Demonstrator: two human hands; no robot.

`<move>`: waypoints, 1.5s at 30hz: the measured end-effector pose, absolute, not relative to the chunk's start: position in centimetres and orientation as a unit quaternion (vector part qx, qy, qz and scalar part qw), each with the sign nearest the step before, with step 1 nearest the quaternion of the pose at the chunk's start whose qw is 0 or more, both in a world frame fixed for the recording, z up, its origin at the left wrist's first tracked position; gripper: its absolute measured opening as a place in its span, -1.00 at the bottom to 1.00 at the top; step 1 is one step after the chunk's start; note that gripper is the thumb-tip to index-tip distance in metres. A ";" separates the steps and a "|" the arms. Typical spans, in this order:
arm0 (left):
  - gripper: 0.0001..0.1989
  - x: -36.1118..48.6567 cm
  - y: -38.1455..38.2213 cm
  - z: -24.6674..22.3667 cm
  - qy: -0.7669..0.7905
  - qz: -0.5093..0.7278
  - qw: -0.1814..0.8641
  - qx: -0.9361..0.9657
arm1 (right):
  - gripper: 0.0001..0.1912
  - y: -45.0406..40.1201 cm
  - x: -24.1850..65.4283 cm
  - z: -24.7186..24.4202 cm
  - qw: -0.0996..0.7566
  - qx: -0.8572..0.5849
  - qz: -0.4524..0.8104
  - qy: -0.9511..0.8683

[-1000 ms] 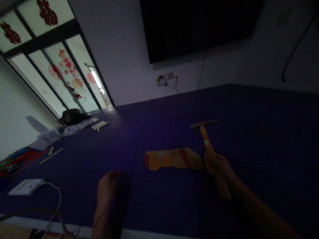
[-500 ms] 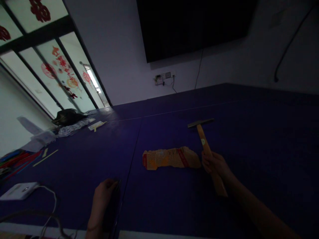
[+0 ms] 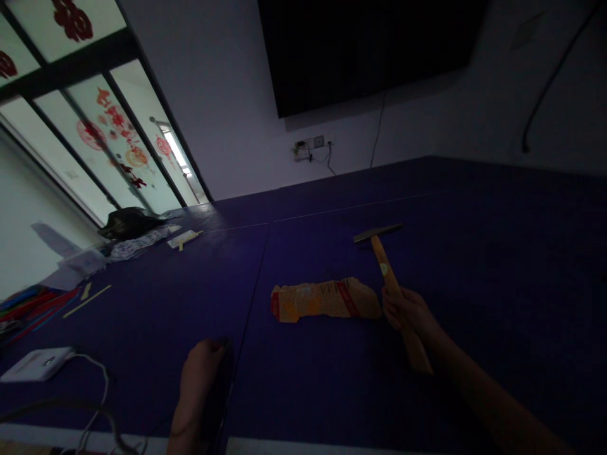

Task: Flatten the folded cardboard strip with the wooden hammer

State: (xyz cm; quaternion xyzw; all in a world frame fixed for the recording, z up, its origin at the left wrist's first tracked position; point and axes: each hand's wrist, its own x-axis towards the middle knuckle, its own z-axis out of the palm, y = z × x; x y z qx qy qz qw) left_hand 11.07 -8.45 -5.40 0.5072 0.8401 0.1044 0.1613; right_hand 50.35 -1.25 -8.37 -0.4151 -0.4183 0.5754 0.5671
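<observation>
My right hand (image 3: 410, 311) is wrapped round the wooden handle of a hammer (image 3: 389, 278), whose dark metal head points away from me. Just left of that hand, a torn piece of printed cardboard (image 3: 325, 299) lies flat on the purple tabletop (image 3: 303, 379). At the lower left, my left hand (image 3: 203, 363) is closed at the tabletop, beside the dark seam; a thin dark object shows at its fingertips, too dim to name.
A white device (image 3: 38, 364) with a cable lies at the left front. Further back are colourful strips (image 3: 35, 309), a black bag (image 3: 130, 222) and a small white packet (image 3: 184, 239). A dark screen (image 3: 370, 50) hangs on the wall.
The hammer head has shifted slightly to the left in my right hand. My left hand has moved a little to the right, and the thin dark object at its fingertips shows more clearly.
</observation>
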 end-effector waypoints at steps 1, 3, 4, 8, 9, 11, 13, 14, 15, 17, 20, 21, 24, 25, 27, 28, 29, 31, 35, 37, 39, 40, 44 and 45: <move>-0.76 11.1 -8.3 -5.3 0.843 0.095 0.158 0.505 | -0.75 -1.3 50.3 -8.3 0.567 -0.416 0.576 -0.417; -0.76 11.0 -8.1 -5.4 0.845 0.087 0.153 0.505 | -0.75 -1.3 50.3 -8.2 0.567 -0.415 0.580 -0.412; -0.75 10.9 -7.9 -5.5 0.844 0.090 0.153 0.505 | -0.75 -1.3 50.2 -8.2 0.568 -0.414 0.582 -0.408; -0.77 9.7 -7.7 -5.9 0.837 0.141 0.176 0.499 | -0.74 -1.2 50.2 -8.4 0.574 -0.415 0.587 -0.392; -0.79 9.4 -7.6 -6.0 0.835 0.170 0.177 0.493 | -0.73 -1.2 50.2 -8.4 0.575 -0.417 0.587 -0.390; -0.84 9.2 -7.5 -5.8 0.819 0.255 0.172 0.485 | -0.72 -1.1 50.1 -8.5 0.576 -0.417 0.587 -0.386; -0.85 9.5 -7.3 -5.2 0.778 0.354 0.186 0.484 | -0.70 -1.1 50.0 -8.4 0.573 -0.419 0.588 -0.387; -0.82 10.0 -7.1 -4.8 0.750 0.399 0.205 0.486 | -0.70 -1.1 50.0 -8.4 0.570 -0.421 0.589 -0.388; -0.79 10.6 -6.9 -4.3 0.718 0.439 0.229 0.490 | -0.69 -1.1 49.9 -8.3 0.570 -0.424 0.588 -0.387; -0.69 12.3 -6.1 -3.3 0.656 0.495 0.280 0.496 | -0.68 -1.2 49.7 -8.3 0.567 -0.428 0.590 -0.383; -0.61 15.6 -4.3 -1.9 0.579 0.521 0.361 0.513 | -0.68 -1.2 49.5 -8.3 0.562 -0.422 0.602 -0.380; -0.62 16.8 -3.5 -1.7 0.557 0.514 0.391 0.523 | -0.68 -1.1 49.4 -8.5 0.557 -0.419 0.608 -0.381; -0.73 20.4 -0.7 -2.1 0.499 0.482 0.464 0.551 | -0.69 -1.0 49.3 -8.9 0.549 -0.405 0.620 -0.388; -0.77 21.5 0.3 -2.6 0.487 0.471 0.471 0.564 | -0.69 -1.0 49.2 -9.1 0.547 -0.402 0.622 -0.390; -0.87 23.5 2.2 -3.9 0.472 0.467 0.463 0.587 | -0.69 -0.9 49.1 -9.4 0.546 -0.399 0.623 -0.394; -0.89 24.3 3.0 -4.6 0.469 0.470 0.457 0.592 | -0.69 -0.8 49.1 -9.6 0.545 -0.400 0.622 -0.395; -0.90 25.1 3.7 -5.4 0.466 0.475 0.450 0.596 | -0.68 -0.8 49.0 -9.6 0.544 -0.401 0.622 -0.396; -0.90 26.1 4.7 -7.0 0.463 0.496 0.434 0.593 | -0.68 -0.8 49.0 -9.7 0.544 -0.402 0.620 -0.397; -0.89 27.0 5.3 -9.4 0.456 0.527 0.418 0.583 | -0.67 -1.0 49.0 -9.4 0.542 -0.405 0.618 -0.401; -0.89 27.0 5.2 -10.1 0.453 0.533 0.416 0.581 | -0.67 -1.2 49.0 -9.1 0.539 -0.413 0.617 -0.399; -0.87 26.9 4.9 -10.5 0.455 0.538 0.412 0.578 | -0.67 -1.4 49.0 -8.9 0.539 -0.420 0.614 -0.396; -0.81 26.8 4.8 -10.7 0.457 0.543 0.409 0.573 | -0.66 -1.4 49.0 -8.8 0.539 -0.422 0.613 -0.395; -0.60 26.5 4.7 -11.0 0.456 0.574 0.397 0.553 | -0.67 -1.6 49.0 -9.1 0.534 -0.420 0.614 -0.402; -0.64 26.4 4.8 -11.1 0.453 0.578 0.397 0.551 | -0.68 -1.6 49.0 -9.2 0.533 -0.418 0.614 -0.405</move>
